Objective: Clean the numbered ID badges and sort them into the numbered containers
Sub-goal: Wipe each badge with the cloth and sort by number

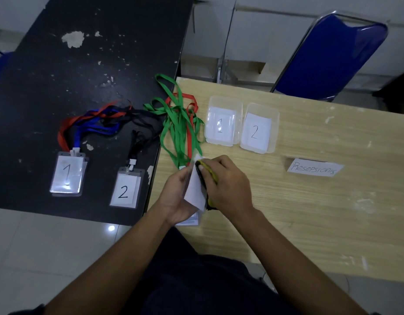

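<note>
Light worktop [321,223]: right half and near edge open, broken only by a paper sign [314,170]. Container 1 [226,100] and container 2 [263,107] stand close together at far left, with green and red lanyards [178,123] sprawled just beside them. The left hand [176,192], gripping a badge [194,189], and the right hand [230,183], gripping a cloth [208,170], occupy the near left corner. Dark worktop [83,76]: far half open; badge 1 [67,175] and badge 2 [126,189] lie near.

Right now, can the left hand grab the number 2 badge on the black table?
Probably not yet. The left hand holds a badge while the right hand presses a sponge on it. Nothing blocks the number 2 badge, though.
</note>
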### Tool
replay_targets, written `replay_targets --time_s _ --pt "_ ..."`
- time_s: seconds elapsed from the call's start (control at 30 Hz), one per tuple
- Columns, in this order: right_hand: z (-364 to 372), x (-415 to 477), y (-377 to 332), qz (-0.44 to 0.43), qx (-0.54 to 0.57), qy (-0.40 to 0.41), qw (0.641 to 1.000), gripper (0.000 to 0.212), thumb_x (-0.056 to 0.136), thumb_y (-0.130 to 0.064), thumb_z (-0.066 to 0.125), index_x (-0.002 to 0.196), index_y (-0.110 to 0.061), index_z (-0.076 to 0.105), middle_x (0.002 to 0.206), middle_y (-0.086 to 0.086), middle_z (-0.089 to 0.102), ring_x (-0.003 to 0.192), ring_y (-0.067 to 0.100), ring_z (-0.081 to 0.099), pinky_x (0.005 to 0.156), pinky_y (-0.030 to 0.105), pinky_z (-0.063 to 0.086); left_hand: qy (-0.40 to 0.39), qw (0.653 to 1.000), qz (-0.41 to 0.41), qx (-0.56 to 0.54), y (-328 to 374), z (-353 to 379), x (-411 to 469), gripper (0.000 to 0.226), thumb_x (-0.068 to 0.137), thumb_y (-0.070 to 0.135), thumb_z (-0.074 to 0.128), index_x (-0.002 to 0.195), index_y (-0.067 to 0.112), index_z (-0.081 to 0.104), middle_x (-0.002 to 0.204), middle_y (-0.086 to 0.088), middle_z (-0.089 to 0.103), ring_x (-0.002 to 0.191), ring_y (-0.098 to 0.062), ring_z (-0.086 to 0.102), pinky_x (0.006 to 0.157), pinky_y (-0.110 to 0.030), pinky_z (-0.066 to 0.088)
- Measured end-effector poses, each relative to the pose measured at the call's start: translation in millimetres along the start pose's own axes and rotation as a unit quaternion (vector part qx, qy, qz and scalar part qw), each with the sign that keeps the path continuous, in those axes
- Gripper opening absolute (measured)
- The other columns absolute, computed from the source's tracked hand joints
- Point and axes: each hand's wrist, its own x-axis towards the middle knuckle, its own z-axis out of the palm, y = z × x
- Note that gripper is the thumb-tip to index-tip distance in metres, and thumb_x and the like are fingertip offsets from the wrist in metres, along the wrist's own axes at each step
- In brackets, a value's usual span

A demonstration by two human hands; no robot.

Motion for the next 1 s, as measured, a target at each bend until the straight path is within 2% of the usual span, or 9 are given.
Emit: replay_targets --time_s 0.13,0.27,0.43,0.6,0.67,0.77,0.83,0.9,1.0 --pt "4.3 -14.1 -4.7 -0.074 -0.004 -0.008 0.997 0.019 0.095 -0.028 0.061 0.103 -0.017 0.074 0.094 -0.004 0.068 0.084 0.017 0.054 0.061 0.037 0.046 -0.01 0.999 -0.024 -0.036 4.9 -5.1 1.4 0.07 0.092 0.069 0.04 0.117 0.009 0.068 0.096 -0.011 0.073 0.084 -0.027 0.072 0.068 -0.037 0.059" --pt "3.4 -10.0 2.5 -0.015 -0.031 0.055 0.998 0.018 0.093 -0.031 0.065 0.106 -0.021 0.073 0.106 -0.012 0.071 0.101 0.021 0.05 0.079 0.04 0.037 0.003 0.999 -0.034 -0.042 -3.9 0.4 4.5 0.062 0.097 0.06 0.042 0.11 0.008 0.074 0.096 -0.012 0.073 0.083 -0.027 0.073 0.068 -0.035 0.06" --pt "6.6 -17.7 -0.4 0.009 0.062 0.078 0.995 0.022 0.09 -0.016 0.07 0.11 -0.007 0.069 0.118 0.009 0.063 0.106 0.021 0.057 0.089 0.033 0.049 -0.001 0.999 -0.038 -0.026 -0.8 8.4 4.9 0.059 0.093 0.058 0.048 0.112 0.008 0.072 0.097 -0.012 0.071 0.084 -0.026 0.072 0.069 -0.034 0.059" --pt "5.4 -40.5 0.8 -0.132 0.057 -0.027 0.989 0.032 0.088 0.008 0.062 0.119 0.004 0.066 0.123 0.017 0.064 0.115 0.032 0.059 0.102 0.046 0.046 -0.001 0.998 -0.061 -0.008 -1.5 0.9 0.9 0.081 0.096 0.066 0.039 0.138 -0.003 0.052 0.139 -0.019 0.057 0.13 -0.028 0.054 0.106 -0.038 0.043" --pt "0.1 -35.6 9.0 -0.157 0.034 -0.049 0.986 0.035 0.084 0.01 0.063 0.119 0.009 0.065 0.124 0.022 0.063 0.117 0.037 0.06 0.104 0.047 0.045 0.006 0.998 -0.062 -0.013 -8.1 0.6 -1.6 0.07 0.094 0.062 0.045 0.128 0.003 0.062 0.124 -0.014 0.067 0.112 -0.026 0.066 0.095 -0.035 0.051" --pt "-0.8 -23.4 10.3 -0.08 0.047 -0.008 0.996 0.04 0.079 0.018 0.061 0.117 0.008 0.066 0.121 0.022 0.065 0.113 0.037 0.062 0.098 0.048 0.05 0.015 0.998 -0.055 -0.016 -11.8 6.2 -1.8 0.049 0.094 0.055 0.05 0.108 0.014 0.073 0.098 -0.007 0.073 0.088 -0.022 0.072 0.076 -0.032 0.057" --pt "3.6 -26.8 -0.4 -0.073 0.082 -0.002 0.994 0.04 0.082 0.017 0.059 0.119 0.002 0.067 0.124 0.017 0.065 0.115 0.031 0.061 0.099 0.042 0.049 0.011 0.999 -0.051 -0.012 -4.7 9.8 -1.7 0.056 0.096 0.055 0.046 0.122 0.01 0.064 0.112 -0.012 0.071 0.103 -0.025 0.069 0.086 -0.034 0.055" --pt "7.7 -38.3 -8.3 -0.129 0.101 -0.035 0.986 0.038 0.087 0.012 0.056 0.123 -0.001 0.065 0.127 0.015 0.062 0.115 0.029 0.058 0.101 0.038 0.046 0.0 0.999 -0.041 -0.007 3.3 7.8 -0.6 0.071 0.098 0.058 0.04 0.141 0.002 0.047 0.135 -0.022 0.059 0.127 -0.03 0.057 0.105 -0.036 0.044" --pt "0.7 -38.1 -1.5 -0.198 0.058 -0.064 0.976 0.037 0.086 0.01 0.06 0.122 0.002 0.064 0.128 0.016 0.061 0.104 0.034 0.054 0.098 0.04 0.044 -0.018 0.999 -0.041 -0.003 4.1 5.2 -2.9 0.076 0.098 0.06 0.04 0.141 -0.002 0.047 0.138 -0.019 0.057 0.129 -0.028 0.055 0.105 -0.034 0.044"
